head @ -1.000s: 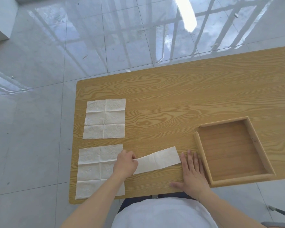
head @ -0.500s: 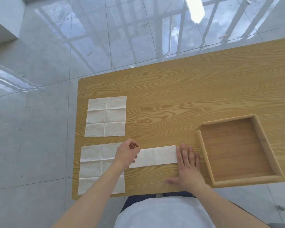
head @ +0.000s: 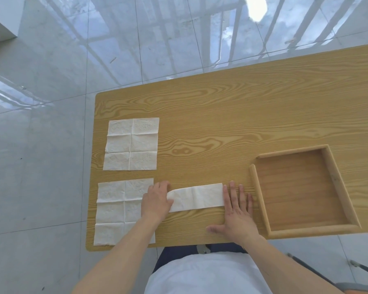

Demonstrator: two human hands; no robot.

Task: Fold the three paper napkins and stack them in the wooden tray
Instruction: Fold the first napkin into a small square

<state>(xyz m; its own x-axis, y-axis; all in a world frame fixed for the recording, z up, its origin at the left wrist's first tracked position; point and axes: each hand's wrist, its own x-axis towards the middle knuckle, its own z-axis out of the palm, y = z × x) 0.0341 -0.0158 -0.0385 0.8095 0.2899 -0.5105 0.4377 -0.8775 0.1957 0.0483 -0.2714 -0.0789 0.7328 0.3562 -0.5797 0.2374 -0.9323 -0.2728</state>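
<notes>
A white napkin folded into a long strip (head: 197,197) lies near the table's front edge. My left hand (head: 156,200) covers and pinches its left end. My right hand (head: 237,211) lies flat on the table, fingers spread, touching the strip's right end. Two unfolded napkins lie at the left: one further back (head: 131,144), one close to me (head: 117,209), partly under my left forearm. The wooden tray (head: 258,200) stands to the right of my right hand with nothing in it.
The wooden table (head: 232,115) ends just left of the napkins and at the front by my body. Shiny tiled floor (head: 40,166) surrounds it. A dark metal chair part (head: 363,267) shows at the lower right.
My left hand has lowered onto the strip's left end and the strip now lies straight and flat. My right hand stays at the strip's right end.
</notes>
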